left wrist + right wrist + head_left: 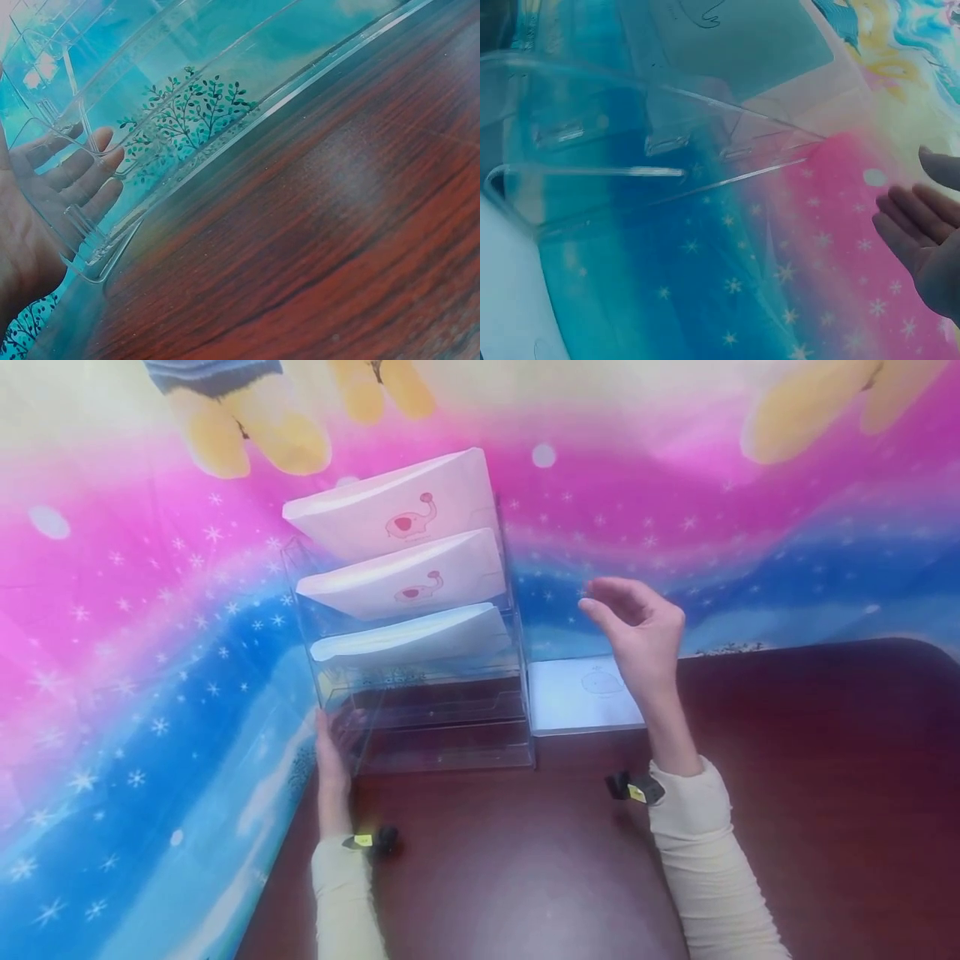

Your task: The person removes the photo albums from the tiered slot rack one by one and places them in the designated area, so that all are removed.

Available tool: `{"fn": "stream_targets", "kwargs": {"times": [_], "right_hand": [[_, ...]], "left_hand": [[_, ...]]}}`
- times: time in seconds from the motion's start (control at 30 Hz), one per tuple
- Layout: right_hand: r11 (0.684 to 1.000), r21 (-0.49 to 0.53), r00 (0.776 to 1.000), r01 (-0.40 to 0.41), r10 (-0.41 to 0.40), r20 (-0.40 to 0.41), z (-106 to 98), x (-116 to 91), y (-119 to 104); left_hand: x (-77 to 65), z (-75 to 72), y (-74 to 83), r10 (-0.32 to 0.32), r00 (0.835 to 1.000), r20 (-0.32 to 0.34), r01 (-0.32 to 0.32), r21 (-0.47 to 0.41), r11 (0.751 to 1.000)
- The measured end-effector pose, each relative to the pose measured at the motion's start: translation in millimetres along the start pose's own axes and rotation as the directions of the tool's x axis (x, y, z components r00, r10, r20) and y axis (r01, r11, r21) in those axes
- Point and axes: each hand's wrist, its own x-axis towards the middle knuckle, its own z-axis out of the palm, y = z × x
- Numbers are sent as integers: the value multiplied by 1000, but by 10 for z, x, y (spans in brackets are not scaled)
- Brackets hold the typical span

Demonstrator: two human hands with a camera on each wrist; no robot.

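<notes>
A clear plastic tiered rack (450, 757) stands upright on the table. In its upper tiers sit white paper envelopes or booklets: the top one (450, 493) and the second one (382, 581) bear a red elephant print, and the third (420, 639) shows mostly its upper edge. My left hand (335, 764) lies along the rack's lower left side, its fingers extended behind the clear plastic in the left wrist view. Raised to the right of the rack, my right hand (645, 631) holds nothing, its fingers loosely bent.
Right of the rack lies a flat white stack (570, 697) with an elephant outline, partly behind my right forearm. The dark wooden table (525, 860) stretches toward me. Behind hangs a pink and blue snowflake cloth (150, 610), which also runs down the left side.
</notes>
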Motion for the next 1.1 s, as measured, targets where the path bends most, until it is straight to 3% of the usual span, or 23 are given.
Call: {"fn": "stream_targets", "kwargs": {"times": [0.27,0.5,0.6,0.77,1.0,1.1], "right_hand": [[996,58,994,-72,67,84,204,22,-7],[999,-27,981,-43,48,186,375,-44,49],[996,-80,968,-39,58,244,440,-67,94],[983,-185,916,5,70,395,603,2,145],[960,-279,837,-20,169,520,815,138,181],[950,-311,801,-4,189,568,917,214,213]], "left_hand": [[19,-26,-6,37,999,20,-38,20,999],[32,-14,-14,40,999,-7,-40,-2,999],[32,-8,-30,9,1000,-9,-10,-30,999],[40,0,-58,8,1000,-2,-8,2,1000],[98,10,-70,111,993,-31,-112,-31,993],[107,7,-46,125,991,-36,-127,-47,991]]}}
